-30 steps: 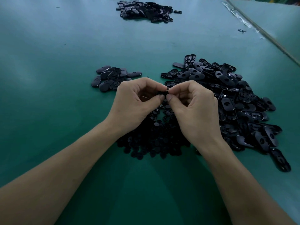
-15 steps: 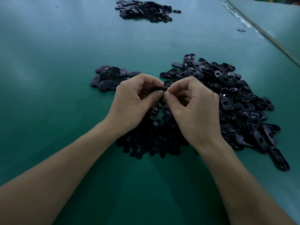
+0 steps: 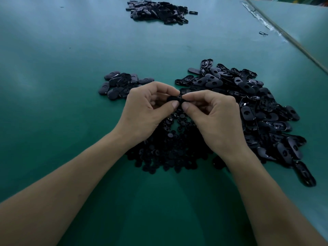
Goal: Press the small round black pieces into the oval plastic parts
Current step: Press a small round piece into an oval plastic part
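Both grips pinch one oval part [image 3: 174,99] above the round-piece heap [image 3: 170,148] at mid-counter: left hand [image 3: 149,110], right hand [image 3: 213,118]. Off-centre thumb pressure could pop the piece loose.

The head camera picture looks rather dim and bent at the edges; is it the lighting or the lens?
Head view: both. Light is dim, with pale glare on the green table at far left; the pile of small round pieces under the hands merges into a dark mass; the table seam slants, as a wide lens would show it.
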The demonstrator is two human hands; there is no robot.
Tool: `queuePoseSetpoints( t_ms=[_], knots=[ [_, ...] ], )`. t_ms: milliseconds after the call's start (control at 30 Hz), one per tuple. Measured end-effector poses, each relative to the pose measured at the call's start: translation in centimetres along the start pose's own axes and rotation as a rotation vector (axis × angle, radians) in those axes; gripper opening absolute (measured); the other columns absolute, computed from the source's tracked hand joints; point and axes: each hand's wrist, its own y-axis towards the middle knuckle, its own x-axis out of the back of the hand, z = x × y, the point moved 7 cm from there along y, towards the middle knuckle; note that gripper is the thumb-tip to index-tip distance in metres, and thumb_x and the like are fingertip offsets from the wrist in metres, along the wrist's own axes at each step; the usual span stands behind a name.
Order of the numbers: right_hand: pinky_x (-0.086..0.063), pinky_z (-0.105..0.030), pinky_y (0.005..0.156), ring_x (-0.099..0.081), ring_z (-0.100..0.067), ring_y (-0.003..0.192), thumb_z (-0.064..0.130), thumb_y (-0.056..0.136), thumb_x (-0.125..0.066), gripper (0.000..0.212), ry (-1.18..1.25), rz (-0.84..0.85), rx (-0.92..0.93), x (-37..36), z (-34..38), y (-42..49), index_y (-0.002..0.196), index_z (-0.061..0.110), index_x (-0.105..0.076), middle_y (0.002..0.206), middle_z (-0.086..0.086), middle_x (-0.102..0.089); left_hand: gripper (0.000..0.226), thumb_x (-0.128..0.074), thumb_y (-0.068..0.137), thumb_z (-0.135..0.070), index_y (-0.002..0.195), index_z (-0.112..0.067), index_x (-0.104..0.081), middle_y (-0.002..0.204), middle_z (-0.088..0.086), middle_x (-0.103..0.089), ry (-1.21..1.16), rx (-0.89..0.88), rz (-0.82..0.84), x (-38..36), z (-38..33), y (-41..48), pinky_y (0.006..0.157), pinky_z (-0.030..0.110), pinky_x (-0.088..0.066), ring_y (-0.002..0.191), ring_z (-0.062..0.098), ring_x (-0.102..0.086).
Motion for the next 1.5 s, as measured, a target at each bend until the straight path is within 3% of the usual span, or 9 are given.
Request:
queuePoseSetpoints(
  t_ms=[100, 733, 1000, 1133, 1233, 1367, 1500],
  knots=[
    [-0.055, -0.017, 0.077, -0.07, 0.0, 0.082, 0.011, 0.087, -0.077, 0.017, 0.021, 0.032, -0.032, -0.1, -0.4, 0.1, 0.102, 0.018, -0.076, 0.088, 0.012, -0.074, 0.026, -0.077, 0.084, 0.001, 0.095, -0.022, -0.071, 0.079, -0.015, -0.074, 0.006, -0.002, -0.002, 0.1, 0.1, 0.0, 0.073, 0.018, -0.056, 0.075, 0.001, -0.069],
    [-0.055, -0.017, 0.07, -0.068, -0.003, 0.074, 0.013, 0.088, -0.073, 0.012, 0.009, 0.041, -0.043, -0.3, 0.1, -0.2, 0.09, 0.025, -0.072, 0.078, 0.012, -0.072, 0.026, -0.082, 0.079, -0.004, 0.091, -0.026, -0.075, 0.075, -0.01, -0.075, 0.011, 0.013, -0.031, 0.4, 0.3, 0.0, 0.069, 0.016, -0.055, 0.067, 0.002, -0.067],
    [-0.057, -0.021, 0.072, -0.069, -0.006, 0.076, 0.01, 0.088, -0.074, 0.016, 0.018, 0.068, -0.015, -0.3, 0.3, 0.0, 0.091, 0.026, -0.073, 0.08, 0.01, -0.072, 0.025, -0.083, 0.077, 0.0, 0.085, -0.023, -0.075, 0.072, -0.002, -0.075, 0.004, 0.02, -0.061, 0.5, 0.2, 0.0, 0.065, 0.023, -0.058, 0.062, 0.007, -0.066],
    [-0.054, -0.015, 0.069, -0.068, -0.002, 0.075, 0.013, 0.09, -0.072, 0.012, -0.031, 0.05, 0.006, 0.0, 0.6, 0.0, 0.094, 0.024, -0.076, 0.08, 0.013, -0.072, 0.024, -0.078, 0.08, 0.005, 0.085, -0.018, -0.073, 0.069, -0.001, -0.074, -0.047, 0.026, -0.027, 0.1, 0.5, 0.0, 0.06, 0.023, -0.057, 0.057, 0.009, -0.066],
    [-0.048, -0.013, 0.082, -0.064, -0.004, 0.092, 0.023, 0.097, -0.064, 0.017, -0.232, -0.032, 0.018, 0.8, 0.5, 0.0, 0.111, 0.023, -0.073, 0.1, 0.009, -0.07, 0.022, -0.075, 0.084, 0.004, 0.086, -0.018, -0.074, 0.07, -0.004, -0.072, -0.076, 0.025, -0.077, 0.4, 0.6, 0.1, 0.059, 0.022, -0.055, 0.061, 0.008, -0.065],
    [-0.029, -0.037, 0.105, -0.037, -0.024, 0.131, 0.027, 0.101, -0.053, 0.043, -0.716, -0.122, -0.103, 2.4, -1.1, 0.0, 0.143, 0.025, -0.051, 0.14, -0.002, -0.049, 0.02, -0.067, 0.091, 0.006, 0.089, -0.013, -0.073, 0.077, -0.002, -0.071, -0.231, 0.119, -0.222, 1.6, 1.7, 0.4, 0.063, 0.021, -0.055, 0.068, 0.01, -0.064],
    [-0.016, -0.045, 0.111, -0.017, -0.025, 0.143, 0.036, 0.101, -0.048, 0.051, -0.817, -0.087, -0.261, 3.3, -2.6, -0.3, 0.151, 0.03, -0.038, 0.155, -0.006, -0.029, 0.024, -0.062, 0.094, 0.005, 0.113, -0.011, -0.064, 0.099, 0.001, -0.07, -0.393, 0.205, -0.336, 2.3, 2.5, 0.5, 0.077, 0.023, -0.057, 0.081, 0.007, -0.067]
  ],
)
